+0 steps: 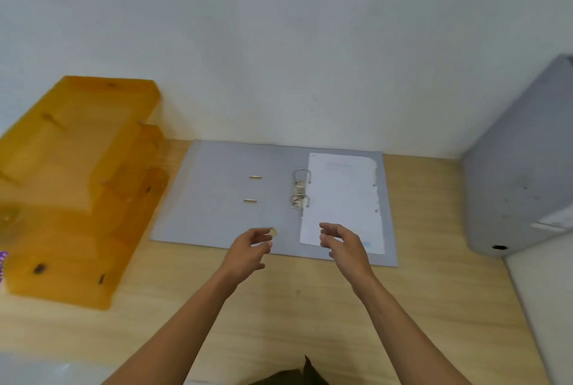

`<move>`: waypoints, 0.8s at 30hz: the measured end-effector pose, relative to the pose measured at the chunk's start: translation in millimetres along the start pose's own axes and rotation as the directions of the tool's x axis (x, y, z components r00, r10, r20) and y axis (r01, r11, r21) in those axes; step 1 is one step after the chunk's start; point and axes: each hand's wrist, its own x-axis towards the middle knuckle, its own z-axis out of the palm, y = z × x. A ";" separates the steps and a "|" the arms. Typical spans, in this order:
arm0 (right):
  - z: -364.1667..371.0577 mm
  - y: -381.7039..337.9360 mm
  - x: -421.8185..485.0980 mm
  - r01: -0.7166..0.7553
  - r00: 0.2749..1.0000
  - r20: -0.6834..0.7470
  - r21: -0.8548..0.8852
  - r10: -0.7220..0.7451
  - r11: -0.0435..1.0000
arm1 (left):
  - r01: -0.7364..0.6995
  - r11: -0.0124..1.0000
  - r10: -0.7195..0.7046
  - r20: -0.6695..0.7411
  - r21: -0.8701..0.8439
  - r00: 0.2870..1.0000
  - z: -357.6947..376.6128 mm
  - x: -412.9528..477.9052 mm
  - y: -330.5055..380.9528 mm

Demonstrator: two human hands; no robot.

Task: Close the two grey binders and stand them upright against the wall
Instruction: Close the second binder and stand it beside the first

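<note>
Where matte grey binder [235,198] lies open, curled hands [248,248] hover

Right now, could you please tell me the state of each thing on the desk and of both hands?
Open binder: flat on the desk, covers spread, rings shut.
Paper sheet: filed on the rings, lying flat.
Second binder: closed, upright, leaning at the right.
Orange trays: stacked, apparently empty.
Left hand: open, empty.
Right hand: open, empty.
</note>
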 end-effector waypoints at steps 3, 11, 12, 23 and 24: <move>43.1 -4.3 13.3 -0.016 0.998 0.053 -0.035 0.018 0.999 | 0.079 0.996 -0.082 -0.072 -0.047 0.994 -45.8 10.6 -24.2; 136.5 -12.6 39.1 0.014 0.983 0.182 -0.194 0.022 0.981 | 0.206 0.978 -0.203 -0.261 -0.017 0.944 -127.5 37.2 -54.9; 145.3 -14.2 43.2 0.035 0.979 0.203 -0.224 0.011 0.974 | 0.208 0.978 -0.192 -0.303 0.020 0.934 -137.2 43.2 -54.5; 185.2 -17.3 83.9 0.078 0.951 0.292 -0.557 0.107 0.827 | 0.360 0.919 -0.269 -0.411 0.161 0.871 -193.7 128.4 -62.2; 187.0 -18.0 85.1 0.072 0.949 0.292 -0.567 0.118 0.821 | 0.389 0.900 -0.279 -0.429 0.195 0.859 -189.1 129.0 -60.6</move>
